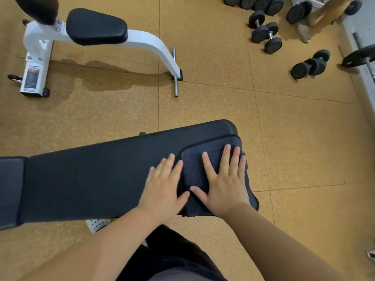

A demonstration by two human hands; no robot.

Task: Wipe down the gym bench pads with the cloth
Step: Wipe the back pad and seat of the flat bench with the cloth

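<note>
I have both hands flat on the bench [97,179]. My right hand [225,183] lies spread wide on the cloth [194,171], which covers the bench's right end and hangs over its near edge. My left hand [162,187], fingers open, presses bare pad just beside the cloth, holding nothing. Beyond the bench stands a white-framed seat [97,27]; dumbbells [265,35] lie scattered further right. Nothing blocks the pad.

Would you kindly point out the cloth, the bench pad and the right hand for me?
cloth [194,169]: head view, bare fabric between the two hands.
bench pad [91,175]: head view, middle of the long black pad.
right hand [225,185]: head view, back of the hand.
</note>
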